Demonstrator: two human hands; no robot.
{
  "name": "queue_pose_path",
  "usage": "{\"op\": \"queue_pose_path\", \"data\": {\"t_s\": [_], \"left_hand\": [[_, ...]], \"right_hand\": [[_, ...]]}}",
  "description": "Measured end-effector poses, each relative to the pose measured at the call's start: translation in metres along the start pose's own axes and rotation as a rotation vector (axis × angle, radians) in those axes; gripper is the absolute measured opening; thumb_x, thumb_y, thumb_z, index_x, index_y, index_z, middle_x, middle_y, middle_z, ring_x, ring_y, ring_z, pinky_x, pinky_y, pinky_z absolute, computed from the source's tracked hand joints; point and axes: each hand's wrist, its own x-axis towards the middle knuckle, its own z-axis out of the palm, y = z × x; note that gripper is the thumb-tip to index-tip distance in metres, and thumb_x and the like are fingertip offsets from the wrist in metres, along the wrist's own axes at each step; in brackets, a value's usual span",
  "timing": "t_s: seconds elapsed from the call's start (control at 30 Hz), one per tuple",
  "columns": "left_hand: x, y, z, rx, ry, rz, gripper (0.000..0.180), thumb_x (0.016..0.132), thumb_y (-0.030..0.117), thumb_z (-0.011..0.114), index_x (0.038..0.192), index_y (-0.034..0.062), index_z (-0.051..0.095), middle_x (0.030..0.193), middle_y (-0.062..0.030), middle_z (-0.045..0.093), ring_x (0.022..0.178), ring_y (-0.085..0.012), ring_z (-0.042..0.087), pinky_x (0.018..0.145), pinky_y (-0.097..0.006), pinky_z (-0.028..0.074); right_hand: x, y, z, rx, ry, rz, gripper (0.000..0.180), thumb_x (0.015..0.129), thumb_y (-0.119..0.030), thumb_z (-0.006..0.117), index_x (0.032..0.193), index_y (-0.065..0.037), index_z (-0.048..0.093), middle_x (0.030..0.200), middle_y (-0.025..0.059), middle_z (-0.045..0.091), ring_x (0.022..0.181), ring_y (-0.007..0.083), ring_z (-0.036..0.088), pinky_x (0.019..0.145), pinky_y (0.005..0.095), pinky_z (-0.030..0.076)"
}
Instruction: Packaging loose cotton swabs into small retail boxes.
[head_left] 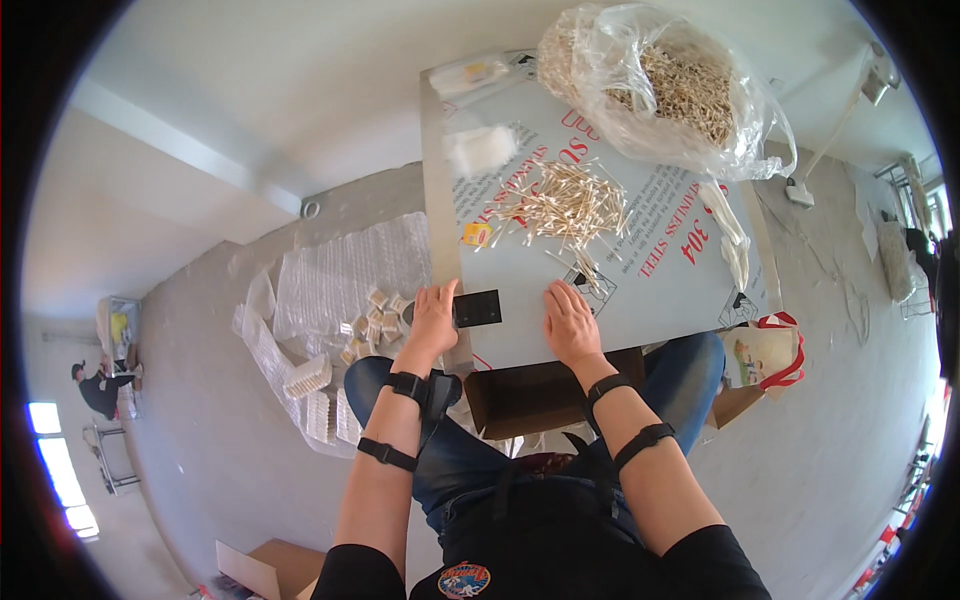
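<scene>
A black, flat phone-like device (pixel 478 309) juts out to the right from under my left hand (pixel 433 322), at the table's left edge. My left hand is closed over the device's left end, which it mostly hides. My right hand (pixel 571 322) lies flat near the front edge of the table, fingers stretched out, holding nothing. Beyond both hands, a loose pile of cotton swabs (pixel 570 207) spreads over the tabletop (pixel 640 310). A small yellow packet (pixel 477 235) sits at the pile's left side.
A big clear plastic bag of cotton swabs (pixel 690 95) fills the table's far right. White plastic packs (pixel 482 150) lie far left, and a crumpled white bag (pixel 733 240) at right. Bundled swabs (pixel 378 325) rest on bubble wrap (pixel 345 270) left of the table. A cardboard box (pixel 530 395) stands beneath.
</scene>
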Motion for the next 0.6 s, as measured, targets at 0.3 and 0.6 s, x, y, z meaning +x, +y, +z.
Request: {"op": "queue_pose_path", "data": {"t_s": [0.3, 0.6], "left_hand": [[-0.011, -0.02, -0.002, -0.315, -0.029, 0.079, 0.09, 0.071, -0.004, 0.078, 0.15, 0.0064, 0.036, 0.144, -0.0218, 0.05, 0.131, -0.0432, 0.05, 0.111, -0.044, 0.044], [-0.028, 0.019, 0.047, -0.303, 0.333, 0.12, 0.074, 0.086, 0.007, 0.072, 0.151, 0.0052, 0.038, 0.156, -0.0187, 0.043, 0.146, -0.0369, 0.039, 0.12, -0.05, 0.032]], "right_hand": [[-0.001, 0.001, 0.0, 0.006, 0.008, 0.001, 0.037, 0.085, -0.007, 0.064, 0.122, -0.002, 0.061, 0.133, 0.013, 0.059, 0.132, 0.0301, 0.053, 0.114, 0.0443, 0.042], [0.0, 0.0, 0.001, 0.022, -0.02, 0.008, 0.04, 0.085, -0.008, 0.062, 0.123, -0.001, 0.06, 0.134, 0.0147, 0.057, 0.135, 0.031, 0.05, 0.117, 0.0449, 0.039]]}}
